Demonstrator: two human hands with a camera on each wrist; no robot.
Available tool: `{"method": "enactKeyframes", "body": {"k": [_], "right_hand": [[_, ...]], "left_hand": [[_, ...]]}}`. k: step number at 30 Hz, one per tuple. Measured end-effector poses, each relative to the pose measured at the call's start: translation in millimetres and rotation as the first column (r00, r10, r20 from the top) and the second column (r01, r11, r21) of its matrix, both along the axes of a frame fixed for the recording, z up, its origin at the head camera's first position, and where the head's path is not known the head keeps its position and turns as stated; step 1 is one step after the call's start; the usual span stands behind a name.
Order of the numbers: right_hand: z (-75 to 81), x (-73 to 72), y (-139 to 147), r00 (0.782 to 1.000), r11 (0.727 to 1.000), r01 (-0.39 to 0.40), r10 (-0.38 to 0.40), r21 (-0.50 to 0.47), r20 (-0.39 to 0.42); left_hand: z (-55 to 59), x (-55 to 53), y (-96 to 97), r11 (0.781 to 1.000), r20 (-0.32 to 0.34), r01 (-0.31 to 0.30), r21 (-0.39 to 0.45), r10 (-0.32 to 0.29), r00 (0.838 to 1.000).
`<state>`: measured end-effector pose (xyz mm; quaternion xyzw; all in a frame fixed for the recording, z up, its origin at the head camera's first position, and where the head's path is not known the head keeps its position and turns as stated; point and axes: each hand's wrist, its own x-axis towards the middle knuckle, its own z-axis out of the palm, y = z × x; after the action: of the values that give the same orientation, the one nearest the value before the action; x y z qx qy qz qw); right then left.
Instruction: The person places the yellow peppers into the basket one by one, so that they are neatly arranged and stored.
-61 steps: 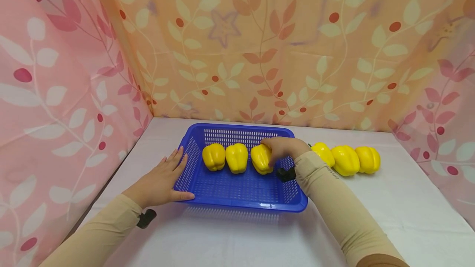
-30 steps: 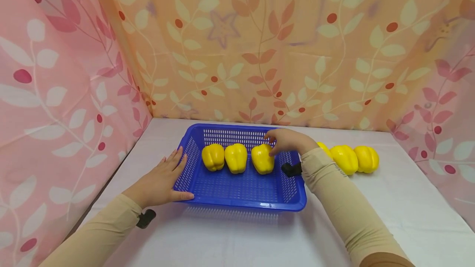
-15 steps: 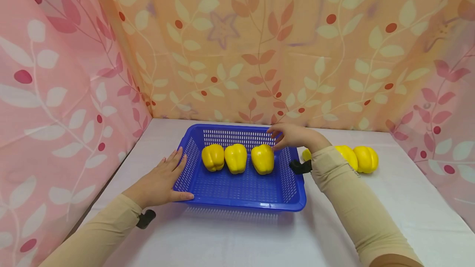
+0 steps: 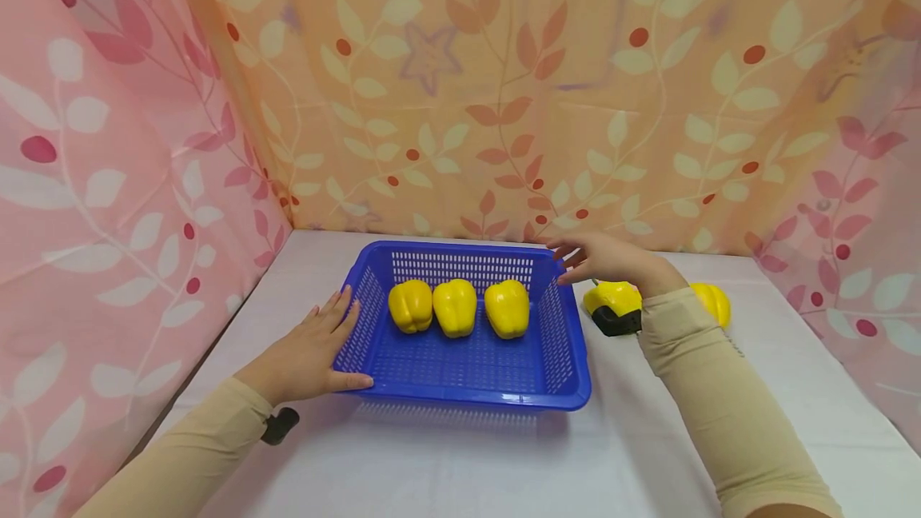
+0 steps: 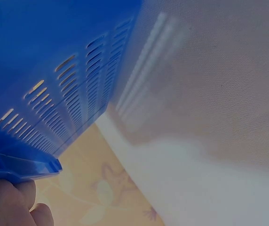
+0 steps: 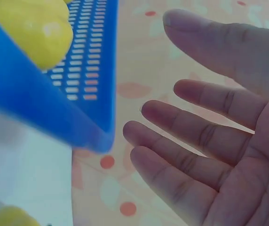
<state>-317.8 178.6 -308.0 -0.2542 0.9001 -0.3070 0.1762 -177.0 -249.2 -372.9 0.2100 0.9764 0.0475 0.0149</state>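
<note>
Head view: blue basket [image 4: 468,396] sat on the white tabletop [image 4: 432,470], three yellow peppers [image 4: 455,308] lined up inside, the right one a bit apart.
Left hand [image 4: 305,354]: fingers [image 4: 336,312] spread pretty wide, touching the basket's left side.
Right hand [image 4: 608,257]: fingers kinda loose with gaps between them, just off the basket's back right corner.
Other peppers [image 4: 615,294]: yellow too, right of the basket, partly blocked by the right arm [image 4: 719,390].

the right hand [image 4: 608,258] is now off the rightmost pepper [image 4: 507,308] in the blue basket [image 4: 468,398], its grip loosened, and just outside the right rim [image 4: 578,334]; its sleeve [image 4: 719,390] now hides the middle outer pepper.
</note>
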Motion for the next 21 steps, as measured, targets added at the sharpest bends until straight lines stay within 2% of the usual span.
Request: {"method": "enactKeyframes", "body": {"k": [8,16,21], "right_hand": [[6.8,4.9,31.2,0.997,0.998,0.059,-0.057,0.039,-0.044],[5.6,4.9,65.8,0.992,0.995,0.096,-0.095,0.006,-0.087],[6.4,8.7,86.1,0.988,0.991,0.133,-0.131,0.018,-0.082]], "left_hand": [[-0.1,0.2,-0.6,1.0,0.0,0.0,0.001,0.0,1.0],[0.5,0.8,-0.4,1.0,-0.003,0.005,0.0,-0.005,1.0],[-0.3,0.4,-0.7,1.0,-0.002,0.004,-0.002,-0.004,1.0]]}}
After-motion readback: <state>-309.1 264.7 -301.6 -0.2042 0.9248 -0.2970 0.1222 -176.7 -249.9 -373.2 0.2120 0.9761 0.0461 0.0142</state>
